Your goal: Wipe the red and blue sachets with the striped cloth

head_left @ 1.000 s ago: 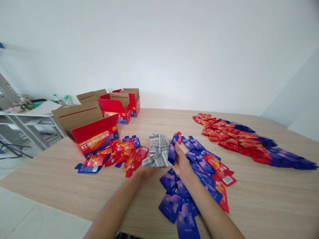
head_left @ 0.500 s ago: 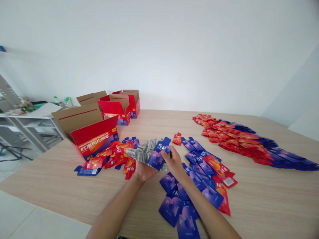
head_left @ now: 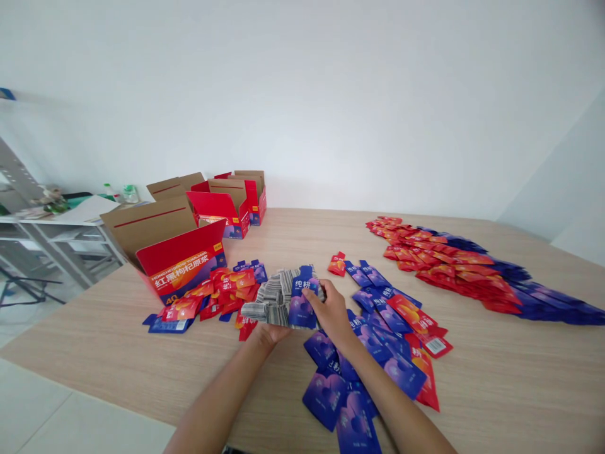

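Note:
My left hand (head_left: 271,333) is under a grey-and-white striped bundle (head_left: 268,299) that looks like layered paper edges, and it bears the bundle from below. Its fingers are mostly hidden. My right hand (head_left: 329,310) is closed on a blue sachet (head_left: 300,310), thumb on its face, which stands upright against the right part of the bundle. Below and right of my right hand lies a loose pile of blue sachets (head_left: 326,397). Red sachets (head_left: 411,314) lie at this pile's right side. Left of the bundle is a heap of mixed sachets (head_left: 222,287), mostly red.
An open red carton (head_left: 189,268) stands on the table (head_left: 189,372) at left, with more open cartons (head_left: 224,211) behind it. Long overlapping rows of red and blue sachets (head_left: 454,268) stretch across the right. A single red sachet (head_left: 337,264) lies beyond my hands. A white wall backs the table.
The blue sachet has turned from a tilt to nearly upright against the striped bundle. The bundle has been turned a little, and more of its striped side shows.

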### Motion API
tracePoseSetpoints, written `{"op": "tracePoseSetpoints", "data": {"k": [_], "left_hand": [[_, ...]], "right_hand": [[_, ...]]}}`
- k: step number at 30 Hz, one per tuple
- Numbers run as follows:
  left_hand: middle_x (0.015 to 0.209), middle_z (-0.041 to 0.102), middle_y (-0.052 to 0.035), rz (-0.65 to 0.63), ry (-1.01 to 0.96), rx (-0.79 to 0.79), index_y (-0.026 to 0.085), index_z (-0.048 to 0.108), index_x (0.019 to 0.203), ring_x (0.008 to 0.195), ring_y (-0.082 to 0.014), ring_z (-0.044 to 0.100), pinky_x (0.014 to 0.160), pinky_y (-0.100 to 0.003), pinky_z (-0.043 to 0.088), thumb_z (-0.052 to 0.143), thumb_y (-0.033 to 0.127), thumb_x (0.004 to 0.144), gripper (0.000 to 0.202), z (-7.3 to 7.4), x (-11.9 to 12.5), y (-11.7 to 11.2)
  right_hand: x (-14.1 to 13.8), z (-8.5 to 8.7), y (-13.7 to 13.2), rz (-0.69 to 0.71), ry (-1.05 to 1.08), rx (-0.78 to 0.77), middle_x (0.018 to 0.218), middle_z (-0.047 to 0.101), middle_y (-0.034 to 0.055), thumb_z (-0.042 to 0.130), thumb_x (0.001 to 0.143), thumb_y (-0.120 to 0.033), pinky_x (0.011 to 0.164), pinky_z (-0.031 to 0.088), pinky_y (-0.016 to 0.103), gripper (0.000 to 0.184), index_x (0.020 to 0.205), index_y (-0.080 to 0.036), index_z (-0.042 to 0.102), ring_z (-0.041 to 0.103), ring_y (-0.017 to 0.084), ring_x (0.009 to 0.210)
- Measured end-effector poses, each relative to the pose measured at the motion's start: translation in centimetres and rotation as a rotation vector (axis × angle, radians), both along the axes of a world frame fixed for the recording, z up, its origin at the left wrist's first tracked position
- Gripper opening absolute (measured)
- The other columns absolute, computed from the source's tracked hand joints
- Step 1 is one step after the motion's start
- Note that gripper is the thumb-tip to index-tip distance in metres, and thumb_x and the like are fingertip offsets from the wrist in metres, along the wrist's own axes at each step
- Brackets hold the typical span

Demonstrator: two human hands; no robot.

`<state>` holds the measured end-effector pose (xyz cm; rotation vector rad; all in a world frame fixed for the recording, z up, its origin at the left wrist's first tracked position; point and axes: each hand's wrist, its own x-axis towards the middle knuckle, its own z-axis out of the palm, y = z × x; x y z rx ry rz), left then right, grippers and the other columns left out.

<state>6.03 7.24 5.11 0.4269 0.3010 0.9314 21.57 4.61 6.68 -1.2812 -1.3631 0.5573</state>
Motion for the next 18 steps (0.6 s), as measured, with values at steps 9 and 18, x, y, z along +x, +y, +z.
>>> {"op": "tracePoseSetpoints", "data": {"k": [9,18], "left_hand": [[0.097,0.078,-0.0104,0.181,-0.062,0.000,0.014,0.077,0.096,0.099,-0.0238,0.072,0.105,-0.039,0.049,0.033,0.035,0.101,0.049,0.9,-0.6,-0.1],[0.121,0.074,-0.0033,0.185,-0.011,-0.072,0.024,0.074,0.112,0.110,-0.0151,0.069,0.079,-0.023,0.055,0.024,0.021,0.102,0.051,-2.3,-1.3,0.0]], "right_hand": [[-1.6,0.0,-1.8,-0.125,-0.700,0.420,0.146,0.050,0.0175,0.046,0.103,-0.045,0.114,0.033,0.056,0.042,0.137,-0.021,0.054,0.044,0.032,0.138],[-2.8,-1.5,-1.8,0.024,-0.957,0.436,0.165,0.026,0.0194,0.043,0.102,-0.029,0.122,0.027,0.059,0.064,0.160,-0.012,0.024,0.019,0.034,0.155]]}}
